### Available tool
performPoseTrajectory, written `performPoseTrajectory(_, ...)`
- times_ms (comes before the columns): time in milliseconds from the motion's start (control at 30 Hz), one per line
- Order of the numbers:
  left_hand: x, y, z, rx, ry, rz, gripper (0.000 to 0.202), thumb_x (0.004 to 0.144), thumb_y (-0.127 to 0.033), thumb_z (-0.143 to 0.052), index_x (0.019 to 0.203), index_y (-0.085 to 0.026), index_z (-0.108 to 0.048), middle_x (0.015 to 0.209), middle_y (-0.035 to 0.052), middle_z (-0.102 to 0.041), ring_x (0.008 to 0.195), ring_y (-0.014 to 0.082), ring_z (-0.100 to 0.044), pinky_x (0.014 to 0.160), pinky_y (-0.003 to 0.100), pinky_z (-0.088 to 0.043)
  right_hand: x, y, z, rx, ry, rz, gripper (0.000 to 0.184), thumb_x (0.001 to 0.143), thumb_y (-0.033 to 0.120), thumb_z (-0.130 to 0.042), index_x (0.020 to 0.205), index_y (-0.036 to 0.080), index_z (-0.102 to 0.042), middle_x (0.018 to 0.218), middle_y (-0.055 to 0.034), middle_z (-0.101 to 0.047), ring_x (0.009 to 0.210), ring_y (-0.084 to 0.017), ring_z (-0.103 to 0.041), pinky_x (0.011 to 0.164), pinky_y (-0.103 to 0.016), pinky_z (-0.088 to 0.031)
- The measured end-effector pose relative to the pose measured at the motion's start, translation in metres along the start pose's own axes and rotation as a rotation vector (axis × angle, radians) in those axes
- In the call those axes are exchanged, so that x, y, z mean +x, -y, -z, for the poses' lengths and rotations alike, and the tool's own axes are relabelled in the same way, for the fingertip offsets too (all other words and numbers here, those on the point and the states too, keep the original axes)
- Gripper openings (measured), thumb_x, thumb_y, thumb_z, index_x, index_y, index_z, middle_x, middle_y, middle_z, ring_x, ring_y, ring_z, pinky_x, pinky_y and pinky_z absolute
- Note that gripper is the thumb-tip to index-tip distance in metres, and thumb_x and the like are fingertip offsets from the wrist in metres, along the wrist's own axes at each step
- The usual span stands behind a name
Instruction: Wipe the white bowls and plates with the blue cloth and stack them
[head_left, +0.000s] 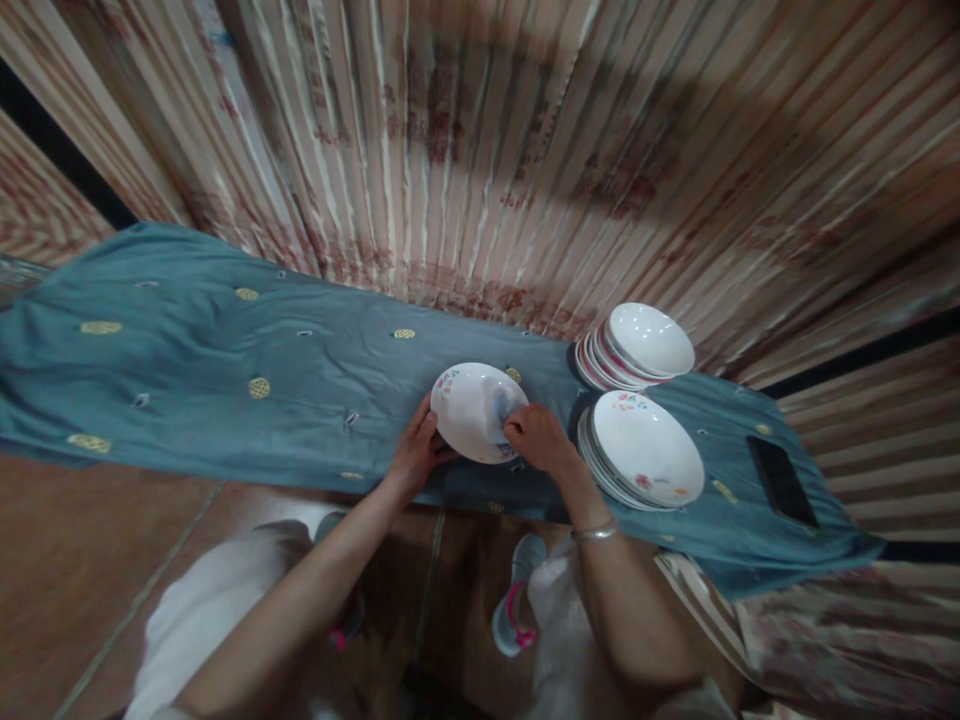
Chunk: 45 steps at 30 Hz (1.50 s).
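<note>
A white plate with small flower prints [471,410] is tilted above a blue-green cloth [225,380]. My left hand [415,452] grips its near left rim, fingers curled around the edge. On the plate's right side, my right hand [534,436] is closed on a pale blue-grey cloth [501,405] pressed against the plate's face. A metal bangle is on my right wrist.
Two stacks of white plates stand to the right, one near [646,450] and one farther back [637,345]. A dark phone [781,480] lies at the cloth's right end. Striped patterned curtains [525,150] hang behind. My shoes show on the brown floor below.
</note>
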<state>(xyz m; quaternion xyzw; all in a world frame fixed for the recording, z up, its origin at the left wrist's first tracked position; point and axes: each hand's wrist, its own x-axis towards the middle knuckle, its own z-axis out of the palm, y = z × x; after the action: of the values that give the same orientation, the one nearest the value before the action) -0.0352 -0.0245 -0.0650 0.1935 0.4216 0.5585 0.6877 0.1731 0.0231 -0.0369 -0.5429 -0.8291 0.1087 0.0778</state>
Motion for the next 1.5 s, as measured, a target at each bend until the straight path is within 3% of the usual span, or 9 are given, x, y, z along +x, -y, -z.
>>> performPoseTrajectory(133, 0.0, -0.001, -0.001, 0.027, -0.017, -0.005, 0.065, 0.087, -0.038, -0.067, 0.147, -0.03, -0.046, 0.135, 0.011, -0.064, 0.099, 0.0261, -0.072, 0.075, 0.041, -0.063, 0.007, 0.006, 0.001, -0.071, -0.027, -0.005, 0.026, 0.091, 0.011, -0.047, 0.091, 0.014, -0.073, 0.098, -0.0139, -0.073, 0.1, -0.026, -0.065, 0.095, -0.04, -0.046)
performPoseTrajectory(333, -0.001, -0.002, -0.001, 0.045, 0.0, -0.004, 0.066, 0.086, -0.04, -0.067, 0.148, -0.031, -0.044, 0.134, 0.0108, -0.064, 0.098, 0.0248, -0.071, 0.075, 0.039, -0.063, 0.02, 0.008, -0.005, -0.076, -0.065, -0.004, 0.03, 0.093, 0.008, -0.043, 0.109, 0.01, -0.068, 0.118, -0.0201, -0.067, 0.117, -0.029, -0.06, 0.105, -0.042, -0.043)
performPoseTrajectory(433, -0.001, -0.002, -0.001, 0.043, -0.008, 0.003, 0.065, 0.087, -0.04, -0.067, 0.148, -0.031, -0.045, 0.133, 0.0108, -0.065, 0.098, 0.025, -0.071, 0.075, 0.04, -0.063, 0.029, 0.008, -0.017, -0.014, -0.123, -0.026, 0.038, 0.093, 0.008, -0.041, 0.125, 0.009, -0.061, 0.136, -0.0219, -0.059, 0.126, -0.028, -0.056, 0.111, -0.045, -0.04)
performPoseTrajectory(600, 0.0, -0.001, 0.0, 0.027, 0.011, 0.001, 0.065, 0.087, -0.04, -0.067, 0.147, -0.03, -0.045, 0.133, 0.0113, -0.065, 0.099, 0.0258, -0.071, 0.077, 0.041, -0.062, 0.045, 0.012, -0.03, 0.119, -0.183, -0.055, 0.049, 0.092, 0.012, -0.04, 0.139, 0.004, -0.051, 0.147, -0.0227, -0.051, 0.14, -0.028, -0.045, 0.12, -0.046, -0.033)
performPoseTrajectory(800, 0.0, 0.001, 0.001, 0.022, -0.005, 0.004, 0.064, 0.089, -0.038, -0.065, 0.148, -0.03, -0.044, 0.135, 0.0113, -0.064, 0.097, 0.0248, -0.072, 0.077, 0.042, -0.062, 0.058, 0.023, -0.036, 0.265, -0.16, -0.073, 0.055, 0.092, 0.015, -0.042, 0.145, 0.004, -0.046, 0.157, -0.0188, -0.039, 0.147, -0.026, -0.035, 0.125, -0.041, -0.026)
performPoseTrajectory(1067, 0.002, 0.001, 0.002, -0.027, 0.003, 0.023, 0.064, 0.089, -0.035, -0.067, 0.148, -0.03, -0.045, 0.13, 0.0101, -0.068, 0.102, 0.0255, -0.072, 0.084, 0.043, -0.061, 0.065, 0.035, -0.045, 0.492, -0.115, 0.007, 0.051, 0.097, 0.023, -0.046, 0.147, 0.012, -0.046, 0.161, -0.012, -0.035, 0.15, -0.025, -0.03, 0.126, -0.038, -0.018)
performPoseTrajectory(1367, 0.003, 0.002, 0.002, -0.017, 0.005, 0.016, 0.061, 0.093, -0.033, -0.061, 0.15, -0.029, -0.041, 0.134, 0.0117, -0.066, 0.1, 0.0248, -0.073, 0.083, 0.044, -0.061, 0.061, 0.049, -0.04, 0.586, -0.05, 0.137, 0.05, 0.096, 0.02, -0.047, 0.145, 0.013, -0.05, 0.16, -0.0122, -0.035, 0.149, -0.024, -0.032, 0.126, -0.038, -0.019)
performPoseTrajectory(1500, 0.004, 0.003, 0.003, -0.015, 0.008, 0.015, 0.061, 0.094, -0.034, -0.058, 0.152, -0.029, -0.037, 0.136, 0.0121, -0.065, 0.099, 0.0236, -0.073, 0.081, 0.041, -0.062, 0.06, 0.053, -0.043, 0.613, -0.041, 0.209, 0.047, 0.096, 0.02, -0.046, 0.142, 0.02, -0.054, 0.158, -0.0087, -0.04, 0.147, -0.021, -0.036, 0.126, -0.039, -0.021)
